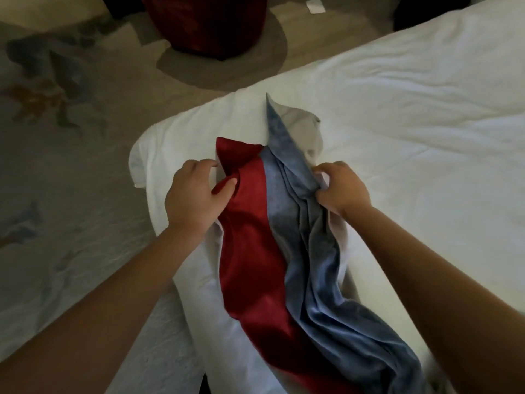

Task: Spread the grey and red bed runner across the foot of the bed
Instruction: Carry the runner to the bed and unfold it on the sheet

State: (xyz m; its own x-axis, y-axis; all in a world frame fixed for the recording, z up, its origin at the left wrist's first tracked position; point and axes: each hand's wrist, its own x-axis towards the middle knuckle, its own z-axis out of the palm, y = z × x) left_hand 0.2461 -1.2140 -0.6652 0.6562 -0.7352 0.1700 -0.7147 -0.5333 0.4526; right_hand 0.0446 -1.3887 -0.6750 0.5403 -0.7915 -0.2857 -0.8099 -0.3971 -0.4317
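The grey and red bed runner [272, 237] lies bunched in a long crumpled strip near the corner of the white bed [412, 137]. Its red band is on the left, its grey-blue band on the right, and a pale lining shows at the far pointed end. My left hand [196, 191] grips the red edge near the far end. My right hand [341, 189] pinches a fold of the grey edge. The runner trails toward me between my forearms and off the lower edge of the view.
Patterned grey carpet [71, 166] lies left of the bed. A dark red seat [204, 21] stands on a round grey rug [227, 66] beyond the bed corner. A small white paper [315, 5] lies on the floor at the top.
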